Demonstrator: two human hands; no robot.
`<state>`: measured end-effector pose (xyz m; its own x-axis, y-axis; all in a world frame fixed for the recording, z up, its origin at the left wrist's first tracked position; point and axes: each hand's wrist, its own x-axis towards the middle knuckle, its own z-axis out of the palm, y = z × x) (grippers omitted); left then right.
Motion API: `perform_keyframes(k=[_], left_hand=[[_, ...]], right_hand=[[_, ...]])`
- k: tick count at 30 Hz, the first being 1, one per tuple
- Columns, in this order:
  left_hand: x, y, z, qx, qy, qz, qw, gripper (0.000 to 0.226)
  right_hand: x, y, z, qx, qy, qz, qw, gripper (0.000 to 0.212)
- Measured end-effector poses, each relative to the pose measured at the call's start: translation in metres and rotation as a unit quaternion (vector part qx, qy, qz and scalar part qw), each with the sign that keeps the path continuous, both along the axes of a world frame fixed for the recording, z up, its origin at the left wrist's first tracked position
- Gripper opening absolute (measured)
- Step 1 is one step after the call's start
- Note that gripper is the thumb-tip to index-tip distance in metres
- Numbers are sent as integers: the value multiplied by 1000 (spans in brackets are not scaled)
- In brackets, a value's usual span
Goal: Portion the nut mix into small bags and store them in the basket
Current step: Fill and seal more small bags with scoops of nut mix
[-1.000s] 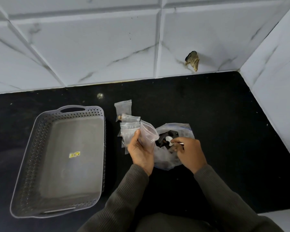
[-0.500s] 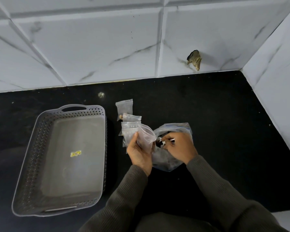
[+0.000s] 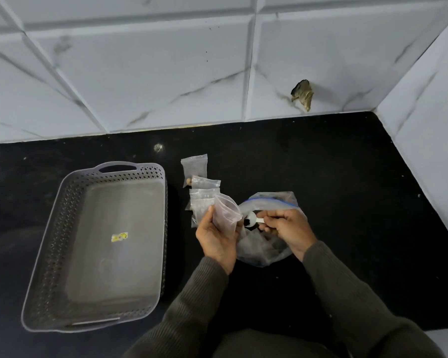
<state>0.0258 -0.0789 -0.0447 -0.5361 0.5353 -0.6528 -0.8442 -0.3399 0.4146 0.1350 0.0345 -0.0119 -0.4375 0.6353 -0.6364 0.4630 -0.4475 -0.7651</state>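
Head view, left fingers (image 3: 210,215) pinching small bag (image 3: 226,213), right fingers (image 3: 277,218) clamped on spoon (image 3: 252,219) (above nut bag (image 3: 269,200)), basket (image 3: 60,228) near left.

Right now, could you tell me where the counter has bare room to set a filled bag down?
Bare counter lies between the large bag and the right wall, and behind the basket. Crowded: the strip between basket and large bag, with the small bags, left hand and right hand.

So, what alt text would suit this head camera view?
A person's left hand holds a small clear bag open while the right hand holds a loaded white spoon beside its mouth, over a large zip bag on a black counter. More small bags lie behind; a grey basket on the left holds none.
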Motion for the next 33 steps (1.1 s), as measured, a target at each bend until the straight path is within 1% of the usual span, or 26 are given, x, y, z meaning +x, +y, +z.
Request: perform_keyframes(k=[4,8,11,14,20,24,31,33], left_hand=[[3,-2,7,-1,4,-9,1000,51],[5,-2,16,7,5,-12,1000,52],[7,-1,21,13,11,-27,999,41],[8,1,26,14,15,-40,999,34],[13,5,37,30,-3,-46,998,42],[18,6,42,47,10,-62,997,29],[20,7,43,45,18,-67,997,29],[20,7,42,44,20,-68,997,33]], right_hand=[[15,-5,1,-32,13,-20,999,22],[29,-11,3,-67,47,-62,995,22],[37,-16,12,-54,72,-76,993,21],[43,-19,35,-23,98,-90,991,21],[49,-27,96,43,143,-95,984,22],[45,-37,123,110,155,-65,980,21],[35,-45,128,223,122,-6,967,20],[35,-46,125,256,105,11,961,20]])
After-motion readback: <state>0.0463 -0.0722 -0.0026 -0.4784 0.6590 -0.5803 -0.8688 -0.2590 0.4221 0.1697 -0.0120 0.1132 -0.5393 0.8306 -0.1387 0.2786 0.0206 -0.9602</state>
